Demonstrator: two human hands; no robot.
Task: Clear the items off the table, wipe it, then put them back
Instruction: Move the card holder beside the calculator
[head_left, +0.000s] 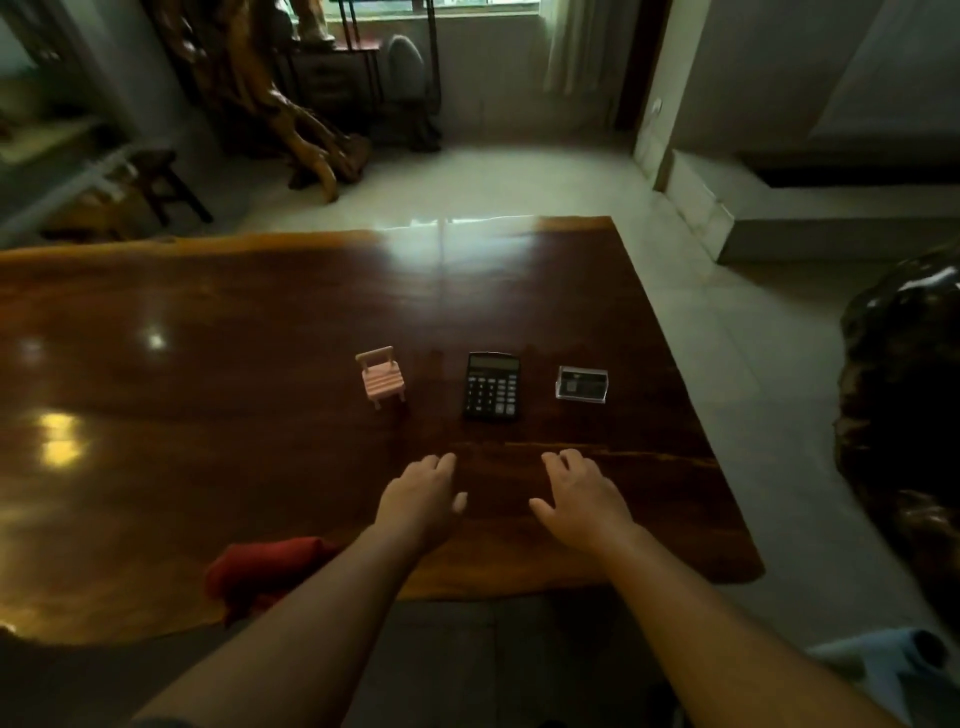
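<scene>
Three items sit in a row mid-bench, well apart: a small pink slatted toy chair upright at left, a flat black calculator in the middle, a clear plastic card box at right. Our left hand and right hand hover just short of them, fingers loosely apart, holding nothing. We judge the clearing not yet begun: lift the chair by its seat and slide fingertips under the thin calculator rather than dragging it over the glossy dark wood bench; the soft red cloth lies crumpled at the near edge.
</scene>
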